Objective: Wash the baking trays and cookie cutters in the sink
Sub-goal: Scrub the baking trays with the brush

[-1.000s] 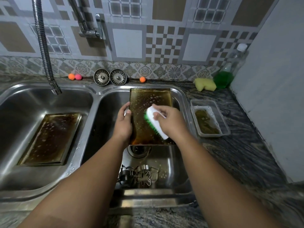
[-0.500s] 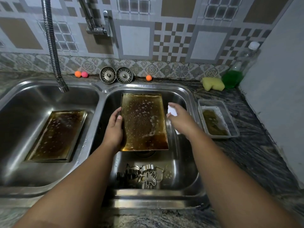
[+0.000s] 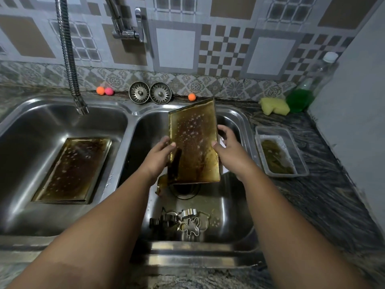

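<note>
Hanging tilted above the right basin of the stainless steel double sink, a greasy brown rectangular baking tray is gripped at its sides by left hand and right hand. Small metal cookie cutters are heaped in that basin.

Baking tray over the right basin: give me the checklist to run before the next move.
1. Two-handed hold on the baking tray: ok; left hand grips its left edge, right hand its right edge.
2. Tray scrubbed clean: not ok; brown residue and suds cover its face.
3. Cookie cutters clear of the tray: ok; they lie at the near end of the right basin.
4. Water running from the faucet hose: not ok; none visible, and it hangs over the left basin.
5. Left basin free: not ok; the second tray lies in it.
</note>
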